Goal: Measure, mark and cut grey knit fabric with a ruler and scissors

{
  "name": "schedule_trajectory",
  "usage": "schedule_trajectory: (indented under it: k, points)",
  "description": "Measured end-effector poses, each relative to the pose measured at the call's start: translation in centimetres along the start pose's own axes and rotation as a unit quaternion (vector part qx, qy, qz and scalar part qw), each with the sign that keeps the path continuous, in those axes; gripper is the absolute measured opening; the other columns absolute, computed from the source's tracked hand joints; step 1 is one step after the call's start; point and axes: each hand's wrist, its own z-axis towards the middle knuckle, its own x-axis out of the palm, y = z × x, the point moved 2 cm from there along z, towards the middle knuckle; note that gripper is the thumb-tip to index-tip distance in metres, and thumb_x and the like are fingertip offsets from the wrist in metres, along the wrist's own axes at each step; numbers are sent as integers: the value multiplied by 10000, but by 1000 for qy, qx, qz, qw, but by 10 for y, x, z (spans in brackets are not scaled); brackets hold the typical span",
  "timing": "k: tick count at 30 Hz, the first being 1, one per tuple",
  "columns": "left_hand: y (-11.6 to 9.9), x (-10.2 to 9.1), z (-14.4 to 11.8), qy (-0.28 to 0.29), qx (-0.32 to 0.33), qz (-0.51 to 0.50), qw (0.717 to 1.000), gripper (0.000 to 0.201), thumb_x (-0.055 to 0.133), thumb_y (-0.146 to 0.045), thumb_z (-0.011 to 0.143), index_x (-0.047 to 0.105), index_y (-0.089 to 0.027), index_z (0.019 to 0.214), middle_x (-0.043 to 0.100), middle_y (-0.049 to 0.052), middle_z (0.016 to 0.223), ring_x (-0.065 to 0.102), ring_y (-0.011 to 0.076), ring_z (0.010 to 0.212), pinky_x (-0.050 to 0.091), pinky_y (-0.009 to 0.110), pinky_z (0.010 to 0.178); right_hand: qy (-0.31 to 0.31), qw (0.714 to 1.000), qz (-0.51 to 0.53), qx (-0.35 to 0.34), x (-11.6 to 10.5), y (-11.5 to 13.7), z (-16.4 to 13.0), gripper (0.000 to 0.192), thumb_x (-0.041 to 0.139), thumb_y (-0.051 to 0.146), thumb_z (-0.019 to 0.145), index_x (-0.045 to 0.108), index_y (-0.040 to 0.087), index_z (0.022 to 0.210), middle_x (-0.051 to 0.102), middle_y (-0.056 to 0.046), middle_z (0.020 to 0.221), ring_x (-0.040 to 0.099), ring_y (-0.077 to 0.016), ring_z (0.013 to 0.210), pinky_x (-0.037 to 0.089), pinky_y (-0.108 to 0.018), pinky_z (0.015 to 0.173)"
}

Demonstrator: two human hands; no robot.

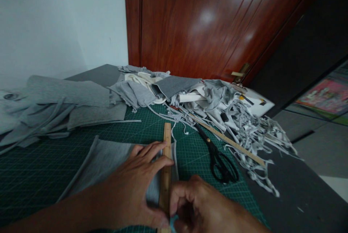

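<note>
My left hand (pixel 138 176) lies with fingers spread, pressing a wooden ruler (pixel 167 137) down on a piece of grey fabric (pixel 108 155). The ruler runs away from me near the fabric's right side, and a narrow margin of fabric shows beyond it. Close against the ruler's near right edge, my right hand (pixel 199 204) is closed on a small light-blue object (pixel 174 222), mostly hidden by the fingers, so I cannot tell its kind. Under the fabric is a green cutting mat (pixel 195 160) with a grid.
Black-handled scissors (pixel 217 156) lie right of the fabric, beside a second wooden ruler (pixel 231 142). A heap of grey and white fabric scraps (pixel 214 98) spreads across the back. Folded grey fabric (pixel 67 93) is piled at left. Behind stand a brown door (pixel 190 19) and a white wall (pixel 62 19).
</note>
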Motion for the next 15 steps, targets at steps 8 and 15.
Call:
schedule_trajectory:
  k: [8, 15]
  points:
    - [-3, -2, 5, -5, -1, 4, 1000, 999, 990, -633, 521, 620, -308, 1391, 525, 90, 1621, 440, 429, 1508, 361, 556, 1194, 72, 997, 16, -14, -5, 0, 8, 171, 782, 56, 704, 679, 186, 746, 542, 116, 630, 465, -39, 506, 396, -141, 512]
    - [-8, -3, 4, 8, -21, -6, 1000, 1064, 1006, -586, 485, 606, -253, 1413, 507, 142, 1650, 446, 469, 1515, 363, 608, 1214, 79, 997, 1, -14, -10, 5, 10, 215, 789, 5, 655, 737, 187, 756, 596, 109, 656, 524, -43, 521, 399, -127, 501]
